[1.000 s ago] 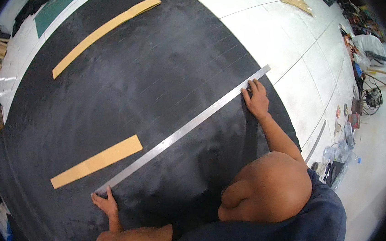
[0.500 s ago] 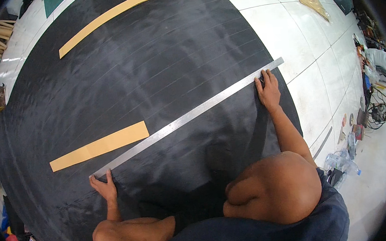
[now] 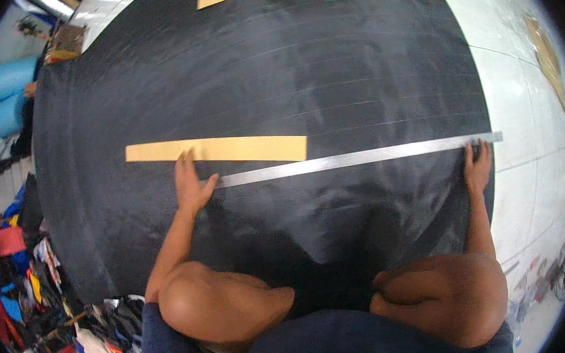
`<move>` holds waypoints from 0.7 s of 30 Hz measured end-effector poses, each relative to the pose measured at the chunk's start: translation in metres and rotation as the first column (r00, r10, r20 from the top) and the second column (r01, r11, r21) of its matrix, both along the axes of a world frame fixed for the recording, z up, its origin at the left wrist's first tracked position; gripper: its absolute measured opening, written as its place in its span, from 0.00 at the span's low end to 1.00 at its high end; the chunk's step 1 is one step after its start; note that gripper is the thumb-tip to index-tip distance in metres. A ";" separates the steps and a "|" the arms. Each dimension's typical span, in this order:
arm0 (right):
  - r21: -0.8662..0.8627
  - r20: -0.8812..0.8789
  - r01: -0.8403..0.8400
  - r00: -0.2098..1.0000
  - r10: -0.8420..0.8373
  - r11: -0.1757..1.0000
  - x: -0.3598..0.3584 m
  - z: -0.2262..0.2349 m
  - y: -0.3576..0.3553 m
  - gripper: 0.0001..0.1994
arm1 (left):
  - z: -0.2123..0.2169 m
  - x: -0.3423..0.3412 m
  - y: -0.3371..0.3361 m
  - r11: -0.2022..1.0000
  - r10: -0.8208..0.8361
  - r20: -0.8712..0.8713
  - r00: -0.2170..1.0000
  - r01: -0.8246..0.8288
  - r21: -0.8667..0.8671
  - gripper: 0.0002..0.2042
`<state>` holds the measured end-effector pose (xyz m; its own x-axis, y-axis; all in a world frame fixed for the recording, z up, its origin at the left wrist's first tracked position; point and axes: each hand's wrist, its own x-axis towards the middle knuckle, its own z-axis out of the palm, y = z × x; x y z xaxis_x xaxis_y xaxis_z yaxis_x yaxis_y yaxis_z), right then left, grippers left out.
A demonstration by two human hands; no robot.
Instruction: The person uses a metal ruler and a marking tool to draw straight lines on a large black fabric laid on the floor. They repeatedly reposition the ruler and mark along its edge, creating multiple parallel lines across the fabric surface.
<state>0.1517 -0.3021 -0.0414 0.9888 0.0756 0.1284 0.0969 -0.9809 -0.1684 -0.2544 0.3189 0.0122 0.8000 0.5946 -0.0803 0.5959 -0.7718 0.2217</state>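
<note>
Long metal straightedge lies across black sheet, just below tan strip. Left hand presses its end flat, fingers spread; right hand apparently pins the far end. Recommend even pressure at both ends so it cannot pivot

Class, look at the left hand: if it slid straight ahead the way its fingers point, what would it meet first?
The left hand already has its fingertips at the near tan strip, so it would likely cross that strip first.

Black sheet faintly white-lined, silvery ruler, tan, perhaps cardboard, strip.
</note>
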 end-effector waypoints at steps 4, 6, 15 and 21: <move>0.185 0.039 -0.117 0.993 0.112 0.976 -0.006 0.008 0.018 0.26 | 0.017 0.045 0.017 0.929 -0.368 -0.160 0.916 0.370 -0.020 0.46; 0.221 0.043 -0.233 0.973 0.229 0.947 -0.011 0.019 0.039 0.25 | 0.018 0.061 0.024 0.889 -0.455 -0.259 0.852 0.450 -0.081 0.45; 0.451 -0.019 -0.454 0.855 0.517 0.768 -0.038 0.051 0.110 0.20 | 0.016 0.088 0.028 0.862 -0.500 -0.433 0.750 0.479 -0.165 0.29; 0.453 -0.056 -0.643 0.671 0.740 0.617 -0.052 0.081 0.177 0.24 | 0.025 0.138 0.000 0.830 -0.551 -0.346 0.760 0.456 -0.322 0.19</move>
